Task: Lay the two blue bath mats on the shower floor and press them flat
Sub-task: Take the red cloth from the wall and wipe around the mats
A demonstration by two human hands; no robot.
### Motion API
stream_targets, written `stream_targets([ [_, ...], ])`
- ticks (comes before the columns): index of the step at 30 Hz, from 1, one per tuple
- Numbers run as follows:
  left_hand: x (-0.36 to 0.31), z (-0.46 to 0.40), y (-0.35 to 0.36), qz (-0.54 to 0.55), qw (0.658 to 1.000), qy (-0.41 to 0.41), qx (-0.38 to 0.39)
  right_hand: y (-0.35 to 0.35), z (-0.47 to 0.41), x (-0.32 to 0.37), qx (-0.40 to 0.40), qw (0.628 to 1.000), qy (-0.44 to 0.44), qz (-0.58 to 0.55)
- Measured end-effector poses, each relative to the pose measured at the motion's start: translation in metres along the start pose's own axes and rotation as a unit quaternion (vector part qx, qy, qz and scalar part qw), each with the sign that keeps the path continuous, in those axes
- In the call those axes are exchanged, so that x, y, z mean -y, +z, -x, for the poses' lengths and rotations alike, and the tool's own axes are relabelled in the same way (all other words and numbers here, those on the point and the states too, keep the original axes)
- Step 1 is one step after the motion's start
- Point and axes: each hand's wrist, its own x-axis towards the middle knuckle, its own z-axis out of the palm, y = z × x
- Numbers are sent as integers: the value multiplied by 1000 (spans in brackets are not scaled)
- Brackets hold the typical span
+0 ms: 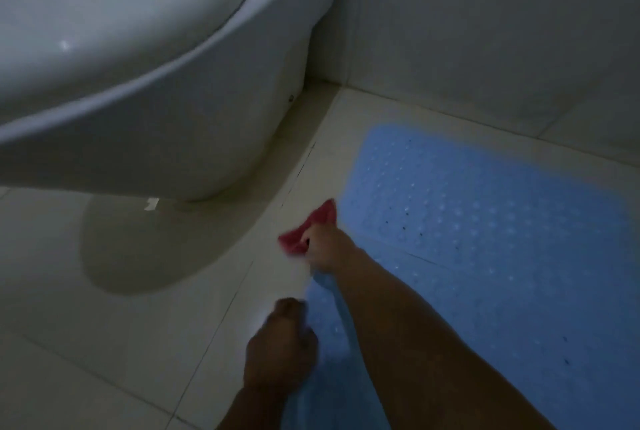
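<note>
**Q:** So what could have gone wrong at that moment on the shower floor [194,318]?

**A:** Plenty, I judged. The far blue mat [485,221] already lay spread near the wall [485,31], just beside the toilet [173,100]. The near blue mat [332,332] was still lifted and rumpled along its left edge, under my arms. Had I let that edge drop crooked, it could have folded under itself or overlapped the other mat. A trapped ridge would have kept it from gripping the tile. The light was poor too, so a wrinkle would have been easy to miss.

**Q:** And the red cloth [310,227]?

**A:** That was the other worry. It was bunched in my right hand [323,249], which hovered at the seam where the two mats met. If it had slipped, it might have ended up beneath a mat's edge.

**Q:** How was your grip?

**A:** My right hand was clenched around the cloth, with the ends sticking out on both sides. It also seemed to pinch the near mat's raised edge, though blur made that uncertain. My left hand [280,350] was curled tight, knuckles up, at the same edge lower down. It looked closed on the mat, fingers hidden beneath.
</note>
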Motion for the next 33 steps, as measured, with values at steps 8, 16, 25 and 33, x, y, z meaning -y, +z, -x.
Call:
stream_targets([
  [8, -101, 66, -174, 263, 955, -136, 39, -89, 225, 14, 29, 904, 74, -419],
  [16, -278, 148, -328, 136, 963, -113, 204, -383, 464, 76, -134, 882, 146, -428],
  [25, -560, 292, -620, 180, 925, 106, 318, -589, 673, 109, -360, 791, 110, -482],
  [33, -683, 289, -675, 166, 944, 230, 167, -690, 743, 93, -372, 803, 46, -462],
])
